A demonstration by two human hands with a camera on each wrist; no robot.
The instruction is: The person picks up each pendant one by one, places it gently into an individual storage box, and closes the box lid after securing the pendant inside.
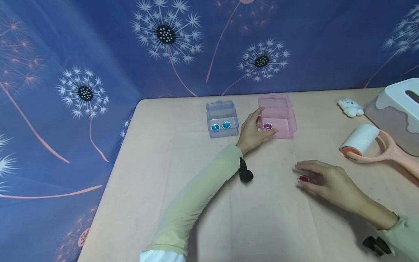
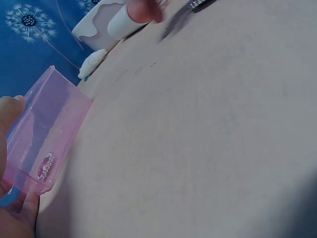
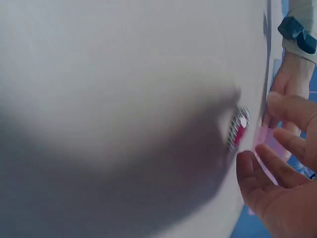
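My left hand (image 1: 252,131) grips the near left corner of an open pink plastic box (image 1: 288,127), thumb along its front and fingers at its left side. A pink-purple gem (image 1: 267,126) with a beaded silvery rim lies inside; the left wrist view shows that gem (image 2: 45,166) through the clear wall. On the table, a red gem (image 1: 303,178) with a sparkling rim lies between the thumb and fingers of my right hand (image 1: 334,185). In the right wrist view the fingers (image 3: 277,171) are spread around this red gem (image 3: 239,128), not closed on it.
Left of the pink box stands an open blue plastic box (image 1: 222,120) with two blue gems (image 1: 226,125) inside. At the right are a lint roller (image 1: 361,140), a small white plush figure (image 1: 350,107) and a white-and-grey tissue box (image 1: 392,112). A dandelion-patterned blue cloth (image 1: 216,47) hangs behind.
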